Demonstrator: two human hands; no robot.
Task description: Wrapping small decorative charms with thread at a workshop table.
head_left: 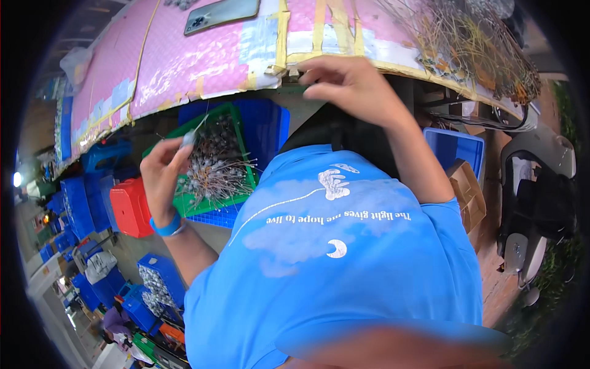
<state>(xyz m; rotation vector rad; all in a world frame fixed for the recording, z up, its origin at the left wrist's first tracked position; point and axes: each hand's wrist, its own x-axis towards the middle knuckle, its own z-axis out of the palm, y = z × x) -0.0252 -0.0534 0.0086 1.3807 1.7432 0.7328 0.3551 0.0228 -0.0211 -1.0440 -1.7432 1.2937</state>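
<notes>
My left hand (163, 175) pinches a small bluish-grey piece (188, 139) with a thin, pale wire sticking up from it. The hand is above the left side of a green tray (252, 161). Heaped in that tray are many similar grey pieces on thin stems (212, 175). My right hand (344, 83) is at the near edge of the pink-covered table (172, 67), slightly blurred. Its thumb and fingers are bent and apart, and nothing shows between them.
On the table lie a phone (222, 15) and, at the right, a heap of thin wire stems (476, 46). A red stool-like object (130, 208) and blue crates (77, 206) stand at the left. A blue bin (455, 147), cardboard box (468, 197) and scooter (531, 184) are at the right.
</notes>
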